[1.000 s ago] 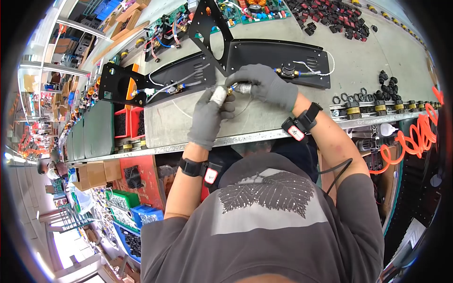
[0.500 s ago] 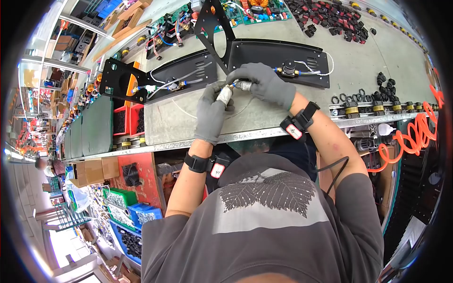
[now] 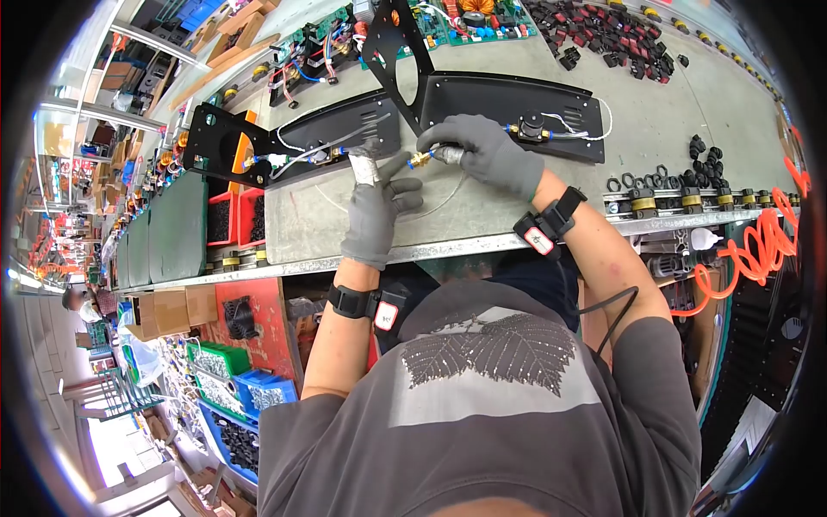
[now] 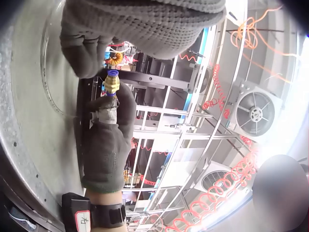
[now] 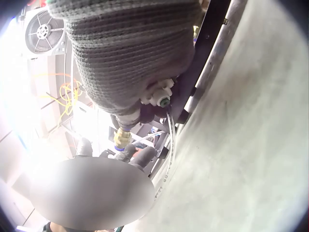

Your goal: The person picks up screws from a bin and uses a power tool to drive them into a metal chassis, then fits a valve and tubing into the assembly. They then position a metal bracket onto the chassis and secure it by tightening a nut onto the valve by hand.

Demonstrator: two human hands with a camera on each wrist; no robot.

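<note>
My right hand (image 3: 491, 153), in a grey knit glove with a taped thumb, pinches a brass fitting (image 3: 419, 160) with blue collars over the bench. The left wrist view shows that brass fitting (image 4: 112, 84) jutting up past the thumb. A white plastic fitting (image 5: 159, 94) with clear tubing (image 5: 171, 150) sits under the right palm. Just left of the brass fitting is my left hand (image 3: 376, 211), gloved, its taped thumb held out and fingers loosely spread with nothing between them. Beyond both hands lie black metal brackets (image 3: 457, 95) with a valve (image 3: 532, 127) fixed on.
Circuit boards (image 3: 482, 26) and a heap of black and red parts (image 3: 603, 39) lie at the back. Nuts and black fittings (image 3: 708, 159) line the right front. Red bins (image 3: 251, 220) stand at the left; an orange coiled hose (image 3: 758, 258) hangs at the right edge.
My left hand has come away from the brass fitting, moving left, and its fingers have spread. The right hand stays nearly in place, still pinching the fitting.
</note>
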